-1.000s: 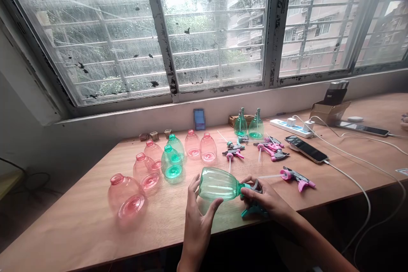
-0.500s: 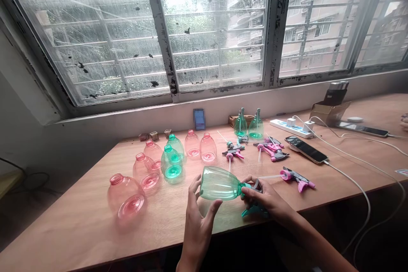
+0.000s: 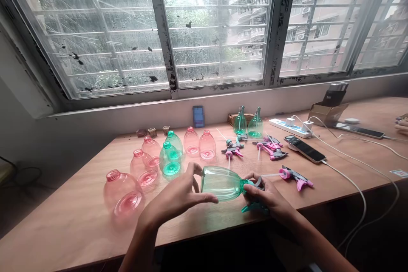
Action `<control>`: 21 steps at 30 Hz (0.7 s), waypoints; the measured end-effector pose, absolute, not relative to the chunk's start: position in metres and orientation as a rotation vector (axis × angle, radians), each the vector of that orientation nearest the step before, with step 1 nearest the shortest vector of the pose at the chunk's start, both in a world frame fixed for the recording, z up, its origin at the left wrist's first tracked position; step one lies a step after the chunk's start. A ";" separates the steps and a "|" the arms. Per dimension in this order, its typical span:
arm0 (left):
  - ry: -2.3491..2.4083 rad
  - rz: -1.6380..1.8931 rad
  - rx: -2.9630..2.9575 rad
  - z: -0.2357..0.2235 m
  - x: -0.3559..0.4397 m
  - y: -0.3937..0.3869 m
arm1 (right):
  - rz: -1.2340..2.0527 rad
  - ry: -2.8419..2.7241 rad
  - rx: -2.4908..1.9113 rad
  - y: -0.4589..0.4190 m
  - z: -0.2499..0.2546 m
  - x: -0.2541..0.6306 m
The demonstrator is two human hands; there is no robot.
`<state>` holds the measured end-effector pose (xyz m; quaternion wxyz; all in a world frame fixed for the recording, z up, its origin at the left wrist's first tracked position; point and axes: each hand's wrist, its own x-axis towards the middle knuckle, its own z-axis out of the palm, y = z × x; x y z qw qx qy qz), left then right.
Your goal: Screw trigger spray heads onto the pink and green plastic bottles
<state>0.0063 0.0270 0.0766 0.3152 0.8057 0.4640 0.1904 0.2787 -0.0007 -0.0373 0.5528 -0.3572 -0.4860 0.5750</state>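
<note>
while hands (image 3: 175,199) (image 3: 267,197) hold green spray bottle (image 3: 221,183)

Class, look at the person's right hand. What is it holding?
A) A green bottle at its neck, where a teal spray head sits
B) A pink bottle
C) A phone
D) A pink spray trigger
A: the right hand closes around the teal spray head at the neck of the clear green plastic bottle.
</note>
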 end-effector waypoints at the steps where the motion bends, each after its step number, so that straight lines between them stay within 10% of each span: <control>1: 1.220 0.493 2.145 0.075 0.004 0.027 | 1.355 -1.153 -0.848 -0.001 -0.037 0.278; 10: 1.028 1.049 1.753 -0.019 -0.004 -0.021 | 1.502 -1.305 -0.837 -0.009 -0.037 0.282; 21: 1.058 0.921 1.655 -0.022 -0.010 -0.020 | 1.485 -1.326 -0.899 -0.009 -0.036 0.281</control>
